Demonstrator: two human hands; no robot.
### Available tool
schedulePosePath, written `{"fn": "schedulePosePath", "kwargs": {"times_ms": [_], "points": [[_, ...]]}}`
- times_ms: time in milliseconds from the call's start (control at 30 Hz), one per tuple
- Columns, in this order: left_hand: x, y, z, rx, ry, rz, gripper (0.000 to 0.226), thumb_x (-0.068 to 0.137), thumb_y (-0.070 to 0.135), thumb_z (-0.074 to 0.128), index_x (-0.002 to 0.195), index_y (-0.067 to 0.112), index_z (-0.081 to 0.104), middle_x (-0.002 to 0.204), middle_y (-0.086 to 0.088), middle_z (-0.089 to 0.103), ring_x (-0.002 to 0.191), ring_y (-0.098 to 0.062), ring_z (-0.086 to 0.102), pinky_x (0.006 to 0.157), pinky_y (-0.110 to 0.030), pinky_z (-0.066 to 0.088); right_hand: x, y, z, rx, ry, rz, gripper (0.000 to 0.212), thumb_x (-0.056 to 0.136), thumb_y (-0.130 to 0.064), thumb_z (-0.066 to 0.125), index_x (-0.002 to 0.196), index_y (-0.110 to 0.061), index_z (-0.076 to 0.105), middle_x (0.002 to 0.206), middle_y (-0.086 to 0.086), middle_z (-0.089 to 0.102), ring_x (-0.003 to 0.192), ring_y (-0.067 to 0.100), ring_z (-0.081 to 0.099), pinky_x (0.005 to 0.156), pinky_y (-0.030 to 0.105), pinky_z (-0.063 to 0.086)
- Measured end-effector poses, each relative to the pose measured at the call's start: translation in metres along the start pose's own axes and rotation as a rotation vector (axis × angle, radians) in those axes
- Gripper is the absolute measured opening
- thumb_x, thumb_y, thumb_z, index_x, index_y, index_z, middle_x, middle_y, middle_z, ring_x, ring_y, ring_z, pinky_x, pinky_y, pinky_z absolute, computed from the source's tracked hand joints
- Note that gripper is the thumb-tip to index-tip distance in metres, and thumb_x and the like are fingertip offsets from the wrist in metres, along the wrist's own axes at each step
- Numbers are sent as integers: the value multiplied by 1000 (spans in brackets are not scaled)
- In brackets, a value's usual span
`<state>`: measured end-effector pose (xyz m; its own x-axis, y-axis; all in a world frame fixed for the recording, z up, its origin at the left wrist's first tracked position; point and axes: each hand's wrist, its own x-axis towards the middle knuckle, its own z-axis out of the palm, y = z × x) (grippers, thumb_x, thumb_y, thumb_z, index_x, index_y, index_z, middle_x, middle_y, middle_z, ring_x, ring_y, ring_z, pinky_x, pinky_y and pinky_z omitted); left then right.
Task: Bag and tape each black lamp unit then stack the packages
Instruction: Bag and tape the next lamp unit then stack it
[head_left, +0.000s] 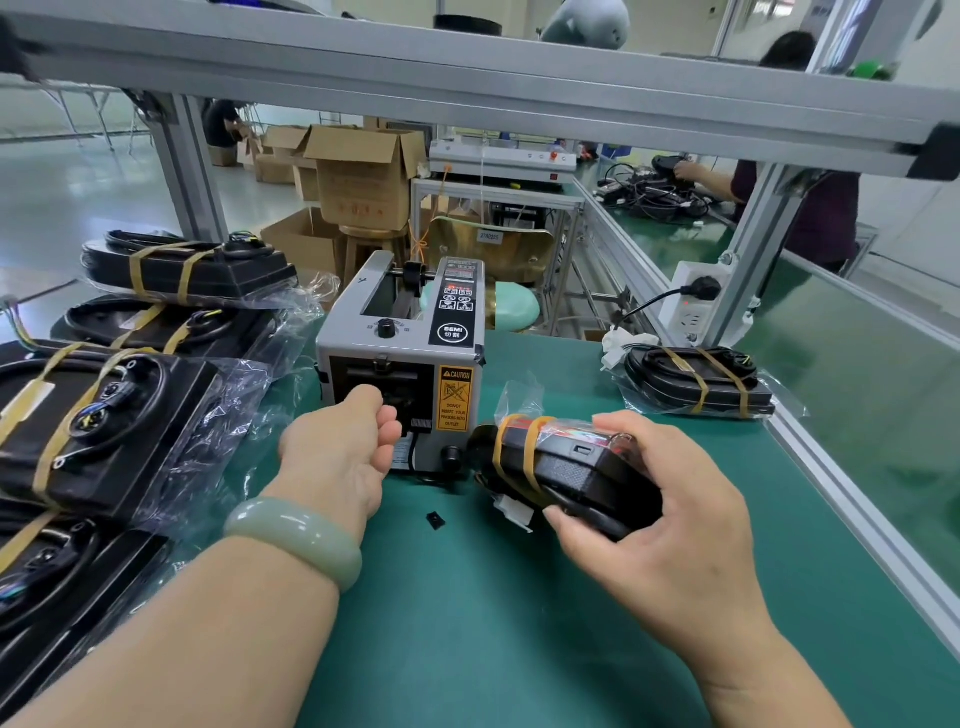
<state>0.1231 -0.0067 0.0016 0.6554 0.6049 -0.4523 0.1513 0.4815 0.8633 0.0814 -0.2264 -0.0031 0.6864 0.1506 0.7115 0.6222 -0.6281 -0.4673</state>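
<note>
Your green-matted desk (467, 649) sits inside a grey aluminium frame (467, 78) on a factory floor, with brown cardboard boxes (363, 176) beyond it. A grey electric tape dispenser (405, 332) stands mid-desk.

Your right hand (660, 525) grips a black lamp unit (561, 462) bound with two tan bands and sleeved in a clear plastic bag. You hold it low over the desk, just right of the dispenser's front. Your fingers are curled under its near end and your thumb lies on top. The bag's loose mouth sticks up at the far end, and no tape shows on it.

Your left hand (337, 447), with a pale green bangle (296, 535) on the wrist, reaches to the dispenser's outlet. Its fingers curl at the slot, but I cannot tell whether they pinch a strip, because the hand hides it.

To your left lies an overlapping stack of bagged black units (104, 426). One more bagged black package (696, 382) lies alone at the far right.

By my reading you are well into the batch. This unit is bagged, taping is the step in hand, and stacking it comes after. No unbagged unit is in sight, so I cannot say how many remain.
</note>
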Motion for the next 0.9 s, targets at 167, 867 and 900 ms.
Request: {"fn": "schedulePosePath", "kwargs": {"times_ms": [167,867,900], "points": [[-36,-5,-18,-58,-291,-77,20,90,20,61,71,15,58,48,6,58,37,-2,51,36,-12,39,1,1,0,39,-13,19,59,53,-35,79,108,-34,56,95,-15,62,89,12,60,81,20,45],[-121,-41,-2,22,-689,313,26,89,26,59,73,19,77,111,-4,69,112,-5,58,88,-15,41,-2,-3,5,-56,-27,57,51,54,-35,72,100,-30,51,90,-15,57,81,11,56,70,26,45],[-121,-40,-2,32,-687,320,28,90,25,58,71,19,77,109,-4,69,106,-5,60,83,-12,42,-2,-3,6,-57,-27,57,51,54,-35,72,100,-31,50,90,-15,57,81,11,56,71,26,45]]}}
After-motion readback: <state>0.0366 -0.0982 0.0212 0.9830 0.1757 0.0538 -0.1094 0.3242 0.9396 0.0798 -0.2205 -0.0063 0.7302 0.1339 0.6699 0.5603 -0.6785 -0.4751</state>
